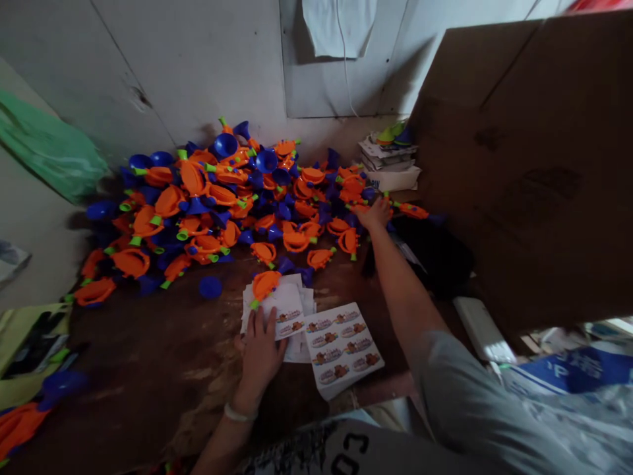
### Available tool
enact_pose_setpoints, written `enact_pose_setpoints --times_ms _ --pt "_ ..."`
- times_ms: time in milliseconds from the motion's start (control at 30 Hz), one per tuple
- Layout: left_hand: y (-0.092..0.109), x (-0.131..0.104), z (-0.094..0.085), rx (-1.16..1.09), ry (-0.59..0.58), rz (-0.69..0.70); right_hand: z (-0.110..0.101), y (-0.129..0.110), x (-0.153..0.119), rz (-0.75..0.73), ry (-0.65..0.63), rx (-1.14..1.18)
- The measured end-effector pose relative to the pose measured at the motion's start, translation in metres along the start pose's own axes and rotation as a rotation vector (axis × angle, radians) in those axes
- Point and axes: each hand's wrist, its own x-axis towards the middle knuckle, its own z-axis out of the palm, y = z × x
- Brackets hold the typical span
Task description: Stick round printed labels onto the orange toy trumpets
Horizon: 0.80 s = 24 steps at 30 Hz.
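Observation:
My left hand [260, 349] lies with fingers apart on a sheet of paper [284, 307] with a few printed stickers left on it. Beyond its fingertips, an orange toy trumpet [266, 285] with a green mouthpiece rests on the papers. My right hand [374, 212] reaches out to the right end of a heap of toy trumpets [222, 194], orange with blue bells. It is among the trumpets there; its fingers are partly hidden, so a grip cannot be made out. Right of the left hand lies a stack of sticker sheets [343, 346] with cartoon prints.
A large cardboard box [524, 171] stands at the right. Before it are a black cloth or bag [435, 254] and a white box-like object [482, 330]. A stack of paper pads [390, 165] is at the back wall. Another trumpet [24, 425] lies front left.

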Motion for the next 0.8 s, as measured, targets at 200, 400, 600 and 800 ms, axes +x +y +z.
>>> enact_pose_setpoints --times_ms 200,400,600,800 --pt "-0.004 0.003 0.004 0.002 -0.019 0.002 0.030 -0.008 -0.002 -0.037 -0.140 -0.019" --pt "-0.002 0.002 0.001 0.052 -0.014 0.000 0.085 -0.054 -0.056 -0.329 -0.246 0.051" --pt "-0.001 0.000 0.001 0.061 0.001 0.007 0.031 -0.009 -0.011 -0.232 -0.013 0.023" --pt "0.002 -0.002 0.002 0.069 0.020 -0.006 -0.017 0.072 0.062 0.111 0.071 -0.140"
